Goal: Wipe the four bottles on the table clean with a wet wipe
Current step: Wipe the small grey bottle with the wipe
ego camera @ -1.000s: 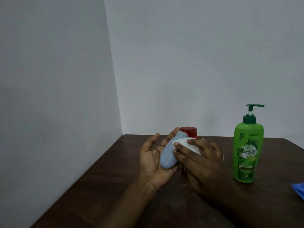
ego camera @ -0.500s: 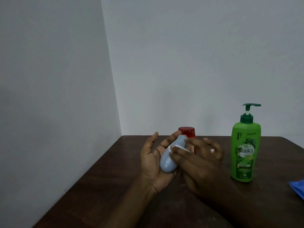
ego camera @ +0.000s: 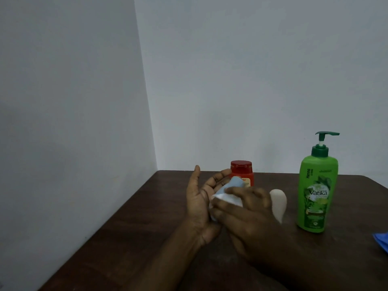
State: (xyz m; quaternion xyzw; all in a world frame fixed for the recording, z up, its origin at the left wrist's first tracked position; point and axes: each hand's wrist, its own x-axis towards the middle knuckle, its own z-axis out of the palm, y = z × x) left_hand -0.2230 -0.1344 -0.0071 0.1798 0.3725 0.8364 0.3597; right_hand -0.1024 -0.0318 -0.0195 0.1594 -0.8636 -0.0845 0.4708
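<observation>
Lying across the palm of the left hand (ego camera: 200, 203) is a small pale blue bottle (ego camera: 236, 182), tilted so that its top end points up and away toward the back of the table (ego camera: 136, 232). That hand is turned palm inward, its fingers (ego camera: 219, 177) nearly straight and close together behind the bottle, with the thumb standing up well apart from them. The right hand (ego camera: 254, 219) comes in from the right and covers the bottle's middle and lower part. Its fingers (ego camera: 223, 207) are bent and close together over a white wet wipe (ego camera: 227, 199), pressing it against the bottle's side; its thumb is hidden, and the hand is a little blurred. Both hands hover above the dark brown table, near its middle. Just behind the blue bottle's top stands a red-capped bottle (ego camera: 241, 169), upright near the back edge. A cream bottle (ego camera: 278, 203) shows just beyond the knuckles of the right hand, partly hidden by them, so I cannot tell whether it stands or leans. Farther right a green pump bottle (ego camera: 317, 193) stands upright, apart from the others. At the right edge of the view a bit of blue cloth (ego camera: 381, 241) lies on the table. Plain pale walls (ego camera: 252, 80) meet in a corner behind.
</observation>
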